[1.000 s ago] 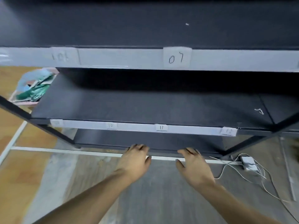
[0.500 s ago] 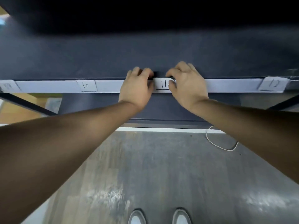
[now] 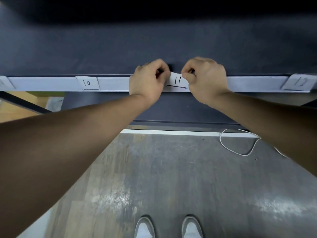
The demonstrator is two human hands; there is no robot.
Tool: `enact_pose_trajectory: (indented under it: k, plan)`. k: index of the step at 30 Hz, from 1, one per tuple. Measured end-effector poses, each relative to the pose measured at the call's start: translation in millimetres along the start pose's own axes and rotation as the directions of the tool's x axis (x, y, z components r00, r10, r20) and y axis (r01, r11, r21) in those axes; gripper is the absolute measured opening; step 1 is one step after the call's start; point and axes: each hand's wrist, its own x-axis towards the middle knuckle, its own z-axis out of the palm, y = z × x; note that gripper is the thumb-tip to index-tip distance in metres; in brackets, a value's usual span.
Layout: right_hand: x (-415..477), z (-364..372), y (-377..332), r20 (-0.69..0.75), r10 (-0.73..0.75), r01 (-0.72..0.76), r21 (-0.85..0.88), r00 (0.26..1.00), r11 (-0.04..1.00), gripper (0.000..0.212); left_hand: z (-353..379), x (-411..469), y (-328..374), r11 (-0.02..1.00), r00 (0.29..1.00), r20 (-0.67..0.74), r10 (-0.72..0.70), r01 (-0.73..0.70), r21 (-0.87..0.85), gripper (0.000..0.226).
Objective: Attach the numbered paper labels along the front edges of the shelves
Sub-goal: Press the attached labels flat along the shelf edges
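A dark shelf point(image 3: 154, 48) has a pale strip point(image 3: 113, 84) running along its front edge. A white paper label marked 11 point(image 3: 176, 81) sits on the strip between my hands. My left hand point(image 3: 147, 83) pinches its left top corner. My right hand point(image 3: 205, 79) pinches its right top corner. The label's top edge stands slightly above the strip. A label marked 10 point(image 3: 88, 82) is stuck on the strip to the left, and a label marked 12 point(image 3: 299, 82) at the far right.
A lower dark shelf point(image 3: 171, 109) lies beneath. A white cable point(image 3: 240, 148) loops on the grey wood floor point(image 3: 171, 177) at right. My two shoes point(image 3: 167, 227) are at the bottom. A black frame bar point(image 3: 24, 103) slants at left.
The view dropped from the upper shelves to the strip with 10, 11 and 12. My hands rose from below to label 11 and now pinch its top corners with curled fingers.
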Motion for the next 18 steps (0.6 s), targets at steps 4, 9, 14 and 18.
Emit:
enact_pose_trajectory:
  k: [4,9,14,18]
  plan:
    - [2.0,-1.9,0.7,0.007,0.029,-0.029,0.006,1.0,1.0,0.014,3.0,1.0,-2.8,1.0,1.0,0.004,0.013,-0.013,0.023,0.009]
    - [1.0,-6.6,-0.6,0.033,-0.044,0.044,0.012,0.998,0.999,0.011,1.0,2.5,-7.3,0.999,0.999,0.03,0.042,-0.042,0.007,0.008]
    - [1.3,-8.2,-0.3,0.052,-0.081,0.081,-0.004,0.995,0.997,0.01,0.3,2.9,-9.0,0.999,0.998,0.046,0.045,-0.046,0.027,0.005]
    - [2.2,-5.1,0.3,0.047,-0.099,0.1,-0.033,0.994,0.994,0.01,-1.0,2.3,-6.8,0.998,0.997,0.057,0.044,-0.047,0.044,0.006]
